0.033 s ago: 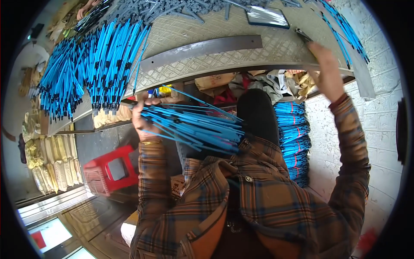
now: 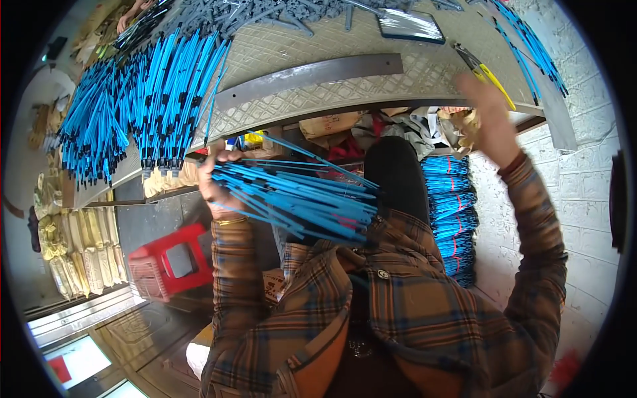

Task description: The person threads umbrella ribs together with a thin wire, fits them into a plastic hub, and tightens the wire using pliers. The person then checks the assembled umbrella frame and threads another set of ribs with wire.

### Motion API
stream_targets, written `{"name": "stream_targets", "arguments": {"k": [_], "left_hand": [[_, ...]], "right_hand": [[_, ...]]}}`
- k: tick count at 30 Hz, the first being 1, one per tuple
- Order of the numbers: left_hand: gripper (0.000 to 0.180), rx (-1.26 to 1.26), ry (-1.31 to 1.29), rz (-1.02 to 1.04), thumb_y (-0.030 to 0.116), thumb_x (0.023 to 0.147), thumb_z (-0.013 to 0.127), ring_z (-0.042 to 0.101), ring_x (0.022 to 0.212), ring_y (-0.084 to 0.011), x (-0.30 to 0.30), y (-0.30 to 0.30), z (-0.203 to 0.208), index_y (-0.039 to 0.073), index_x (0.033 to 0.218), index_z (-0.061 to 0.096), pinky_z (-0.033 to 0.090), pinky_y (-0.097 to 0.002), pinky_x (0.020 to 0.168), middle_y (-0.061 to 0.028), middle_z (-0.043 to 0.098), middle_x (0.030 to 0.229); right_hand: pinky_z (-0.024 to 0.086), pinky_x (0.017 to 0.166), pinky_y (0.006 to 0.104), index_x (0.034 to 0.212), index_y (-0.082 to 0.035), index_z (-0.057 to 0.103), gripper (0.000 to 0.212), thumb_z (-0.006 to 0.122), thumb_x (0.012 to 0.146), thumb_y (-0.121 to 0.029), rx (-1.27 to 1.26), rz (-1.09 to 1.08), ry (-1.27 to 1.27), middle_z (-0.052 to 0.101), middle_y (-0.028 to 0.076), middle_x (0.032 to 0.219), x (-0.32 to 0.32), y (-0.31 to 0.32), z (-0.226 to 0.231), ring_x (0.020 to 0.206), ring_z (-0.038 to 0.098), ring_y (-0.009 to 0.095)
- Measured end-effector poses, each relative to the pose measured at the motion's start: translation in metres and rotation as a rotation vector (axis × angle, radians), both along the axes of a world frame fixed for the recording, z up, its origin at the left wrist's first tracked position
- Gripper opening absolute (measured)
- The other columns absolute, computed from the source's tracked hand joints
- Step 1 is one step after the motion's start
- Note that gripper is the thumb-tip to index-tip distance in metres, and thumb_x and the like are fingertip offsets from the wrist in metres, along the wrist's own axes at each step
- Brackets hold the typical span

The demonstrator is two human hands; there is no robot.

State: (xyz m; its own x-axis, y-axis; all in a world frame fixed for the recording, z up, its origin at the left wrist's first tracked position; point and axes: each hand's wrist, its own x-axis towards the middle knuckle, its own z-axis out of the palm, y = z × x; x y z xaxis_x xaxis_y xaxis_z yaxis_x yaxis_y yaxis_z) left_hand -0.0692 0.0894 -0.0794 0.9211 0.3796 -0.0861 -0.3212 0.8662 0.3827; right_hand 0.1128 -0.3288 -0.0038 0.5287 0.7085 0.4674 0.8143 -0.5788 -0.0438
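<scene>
White bricks are making up the wall [image 2: 590,132] on the right, and I am looking down from far away at a counter [image 2: 285,50] with a bumpy criss-cross cover. Big heaps of blue strips [image 2: 179,86] are lying on its left end and sticking out past the edge, maybe so they are easy to grab.

Just below the counter, I am holding a loose blue bundle [image 2: 298,196] in the left hand [image 2: 215,182]. Its fingers are wrapping around one end, and the other end is fanning out over the lap [image 2: 397,176], which is probably helping with the weight. One thin strip is poking up, apart from the rest.

By the counter's front edge, the right hand [image 2: 492,119] is hovering with its fingers loosely spread and nothing showing in it. It is looking blurry, so I am not able to tell just how wide. Close to it, yellow-handled pliers [image 2: 481,68] are lying on the counter, perhaps there for quick reaching. Left of them, a flat metal bar [image 2: 312,74] is resting near the edge.

Down beside the leg, red ties are going around a blue stack [image 2: 451,215], likely stopping it from slipping apart.
</scene>
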Motion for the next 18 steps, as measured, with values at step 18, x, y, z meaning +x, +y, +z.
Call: {"name": "stream_targets", "arguments": {"k": [18], "left_hand": [[0.043,0.098,0.415,-0.225,0.037,0.087,0.050,0.059,0.086,-0.0278,-0.040,-0.057,-0.040,0.001,0.109,0.054,0.048,-0.0384,0.078,-0.0135,0.062,0.092]], "right_hand": [[0.047,0.079,0.0328,0.103,-0.002,0.057,0.043,0.074,0.071,-0.024,0.639,1.072,0.937,0.058,0.017,0.103,-0.085,0.140,-0.006,0.095,0.059,0.026]]}}
